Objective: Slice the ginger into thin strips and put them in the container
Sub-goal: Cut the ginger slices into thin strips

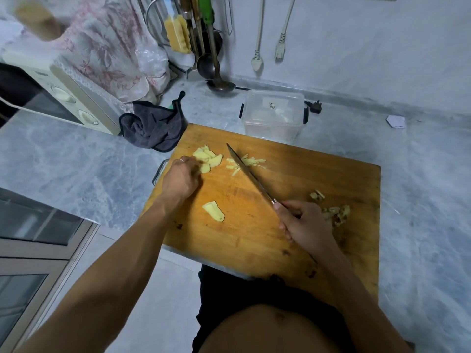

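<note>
A wooden cutting board lies on the marble counter. Several flat ginger slices sit at its far left, and my left hand touches them with curled fingertips. Thin ginger strips lie just right of the slices, partly under the knife, whose blade points away from me. My right hand grips the knife handle. One uncut ginger chunk rests between my hands. Brown ginger peelings lie to the right. A clear plastic container with its lid on stands beyond the board.
A dark cloth lies left of the board, beside a white microwave under a floral cover. Ladles and utensils hang at the back wall. A black plug lies behind the container. A white paper scrap sits at the right.
</note>
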The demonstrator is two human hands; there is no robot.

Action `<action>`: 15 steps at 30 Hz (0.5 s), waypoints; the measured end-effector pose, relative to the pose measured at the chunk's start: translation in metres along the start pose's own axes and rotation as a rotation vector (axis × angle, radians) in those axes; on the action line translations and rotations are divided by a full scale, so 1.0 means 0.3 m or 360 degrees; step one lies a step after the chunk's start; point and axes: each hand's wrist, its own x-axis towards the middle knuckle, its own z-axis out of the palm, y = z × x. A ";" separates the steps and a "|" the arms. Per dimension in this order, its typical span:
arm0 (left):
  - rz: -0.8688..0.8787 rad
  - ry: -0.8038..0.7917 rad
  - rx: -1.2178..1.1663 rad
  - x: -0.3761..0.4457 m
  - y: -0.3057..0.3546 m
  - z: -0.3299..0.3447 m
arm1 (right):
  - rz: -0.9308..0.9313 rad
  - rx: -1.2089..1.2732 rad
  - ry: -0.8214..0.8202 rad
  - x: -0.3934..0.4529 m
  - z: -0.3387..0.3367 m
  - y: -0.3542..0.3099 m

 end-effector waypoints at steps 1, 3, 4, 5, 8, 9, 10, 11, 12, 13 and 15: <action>0.0002 0.0010 -0.0016 -0.001 -0.004 0.001 | 0.0002 0.0015 -0.0003 0.001 0.002 0.000; -0.0019 0.0020 -0.0073 -0.002 0.004 -0.005 | 0.0007 0.0049 -0.0007 0.002 0.007 -0.005; -0.0031 0.0008 -0.0105 -0.001 0.009 -0.008 | 0.0008 0.0057 -0.0009 0.003 0.009 -0.008; -0.0041 -0.0003 -0.0132 0.000 0.013 -0.010 | 0.0007 0.0064 -0.0009 0.004 0.012 -0.011; -0.0076 0.0012 -0.0166 0.004 0.032 -0.017 | -0.0007 0.0082 -0.0005 0.003 0.017 -0.023; -0.0079 0.0041 -0.0180 0.008 0.039 -0.018 | -0.0008 0.0085 -0.0001 0.002 0.017 -0.026; -0.0067 0.0082 -0.0189 0.013 0.048 -0.017 | -0.0008 0.0088 0.0004 0.001 0.017 -0.027; -0.0041 0.0123 -0.0196 0.021 0.056 -0.017 | -0.0007 0.0094 0.0012 0.000 0.016 -0.027; -0.0014 0.0137 -0.0192 0.029 0.065 -0.016 | -0.0007 0.0103 0.0019 -0.001 0.016 -0.026; 0.0009 0.0125 -0.0181 0.040 0.069 -0.012 | -0.0009 0.0110 0.0025 -0.001 0.015 -0.024; 0.0016 0.0055 -0.0127 0.062 0.069 0.001 | -0.0008 0.0117 0.0026 -0.002 0.013 -0.021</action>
